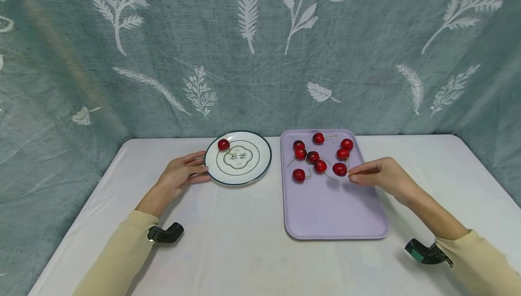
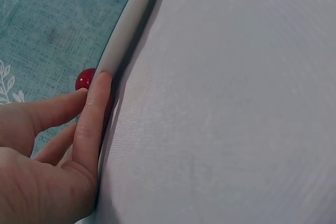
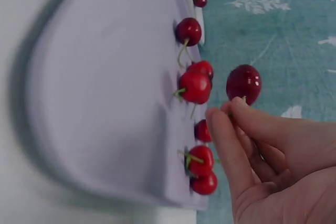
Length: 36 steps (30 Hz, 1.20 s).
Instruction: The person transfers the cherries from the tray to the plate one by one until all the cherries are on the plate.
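At the left edge of a white plate with a dark rim, my left hand holds the rim lightly between its fingertips. One dark red cherry with a stem lies on that plate. My right hand pinches the stem of another cherry between thumb and fingertips. This cherry hangs above the lilac tray, its shadow falling on the tray. Several more stemmed cherries are grouped in the tray's far half.
A white cloth covers the table under the plate and tray. Behind it hangs a green curtain with white leaf prints. Plate and tray stand side by side with a narrow gap. Each wrist carries a black device.
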Tool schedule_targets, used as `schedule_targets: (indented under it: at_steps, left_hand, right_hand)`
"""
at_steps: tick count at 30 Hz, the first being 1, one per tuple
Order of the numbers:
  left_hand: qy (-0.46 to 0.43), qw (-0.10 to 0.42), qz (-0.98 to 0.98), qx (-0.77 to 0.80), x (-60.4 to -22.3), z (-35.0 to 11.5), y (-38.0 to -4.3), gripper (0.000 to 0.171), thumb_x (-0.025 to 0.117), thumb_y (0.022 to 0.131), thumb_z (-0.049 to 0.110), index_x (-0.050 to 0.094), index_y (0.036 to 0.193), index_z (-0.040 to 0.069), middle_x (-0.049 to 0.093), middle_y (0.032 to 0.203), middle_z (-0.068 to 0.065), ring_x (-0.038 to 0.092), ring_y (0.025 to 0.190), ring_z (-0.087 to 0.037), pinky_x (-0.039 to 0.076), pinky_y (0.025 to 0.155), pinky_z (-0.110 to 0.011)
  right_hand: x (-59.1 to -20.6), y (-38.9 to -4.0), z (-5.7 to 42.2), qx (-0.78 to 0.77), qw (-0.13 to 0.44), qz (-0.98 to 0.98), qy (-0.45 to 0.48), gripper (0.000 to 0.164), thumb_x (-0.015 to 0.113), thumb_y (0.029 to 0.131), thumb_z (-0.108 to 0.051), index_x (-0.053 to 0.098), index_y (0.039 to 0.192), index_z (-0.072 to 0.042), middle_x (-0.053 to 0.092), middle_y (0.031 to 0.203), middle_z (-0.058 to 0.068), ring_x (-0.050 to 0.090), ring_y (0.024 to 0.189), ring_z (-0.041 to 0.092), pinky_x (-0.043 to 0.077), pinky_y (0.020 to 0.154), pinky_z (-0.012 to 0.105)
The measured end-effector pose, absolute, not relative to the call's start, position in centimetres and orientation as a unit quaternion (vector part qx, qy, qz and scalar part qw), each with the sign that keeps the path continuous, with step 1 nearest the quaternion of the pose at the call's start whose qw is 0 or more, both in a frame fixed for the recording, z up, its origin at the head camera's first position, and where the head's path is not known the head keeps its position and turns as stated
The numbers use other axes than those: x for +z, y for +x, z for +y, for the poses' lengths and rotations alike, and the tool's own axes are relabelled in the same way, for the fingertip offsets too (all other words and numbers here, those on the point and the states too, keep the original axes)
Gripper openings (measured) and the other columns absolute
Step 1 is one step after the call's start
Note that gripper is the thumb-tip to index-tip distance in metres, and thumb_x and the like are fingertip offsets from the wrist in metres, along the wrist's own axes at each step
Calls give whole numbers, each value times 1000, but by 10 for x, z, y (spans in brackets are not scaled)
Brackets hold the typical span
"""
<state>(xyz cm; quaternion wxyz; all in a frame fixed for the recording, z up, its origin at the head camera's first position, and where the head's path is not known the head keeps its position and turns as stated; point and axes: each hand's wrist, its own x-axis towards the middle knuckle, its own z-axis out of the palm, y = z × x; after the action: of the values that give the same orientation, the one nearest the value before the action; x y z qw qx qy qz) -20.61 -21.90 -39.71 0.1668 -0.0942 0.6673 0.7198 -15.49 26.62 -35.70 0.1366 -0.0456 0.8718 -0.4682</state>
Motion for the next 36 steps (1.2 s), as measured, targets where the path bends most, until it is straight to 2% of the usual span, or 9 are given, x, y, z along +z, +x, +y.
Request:
schedule_targets:
  at_steps: [6,9,21,26,32,36]
  left_hand:
    - [-87,171,661,726,-397,-221,-204,67,53,96,-9,24,155,2,26,156,-25,69,88,-10,60,87,-30]
    - [-83,172,656,730,-397,-220,-204,67,53,95,-10,23,155,2,26,156,-26,69,88,-10,60,87,-30]
    - [-87,166,659,728,-399,-220,-205,67,53,95,-10,25,155,2,27,155,-26,69,87,-9,60,86,-30]
    - [-86,162,659,729,-399,-221,-205,67,52,95,-11,25,154,2,28,155,-26,69,86,-9,60,85,-29]
    - [-85,162,657,731,-399,-222,-206,67,53,95,-11,25,154,1,28,155,-26,69,86,-9,60,85,-29]
    - [-87,163,658,730,-399,-222,-206,67,54,95,-10,25,154,2,28,154,-26,69,87,-10,60,86,-29]
  right_hand:
    - [-360,-168,250,-596,170,784,-29,45,70,91,-5,55,125,19,74,100,4,70,91,9,58,91,31]
    - [-361,-174,241,-634,174,754,-20,46,67,91,-1,50,128,21,74,99,3,71,90,11,57,91,34]
    - [-365,-196,196,-680,170,713,-20,43,62,95,0,50,132,18,73,97,2,70,88,8,57,91,31]
    - [-366,-201,179,-690,169,703,-11,42,61,95,1,51,133,15,73,95,0,71,87,8,54,95,35]
    - [-364,-210,158,-722,173,670,-3,41,61,94,3,52,133,13,72,103,7,71,90,13,49,100,39]
    - [-364,-216,145,-735,170,656,2,40,60,94,6,52,133,14,71,103,8,71,88,11,48,101,40]
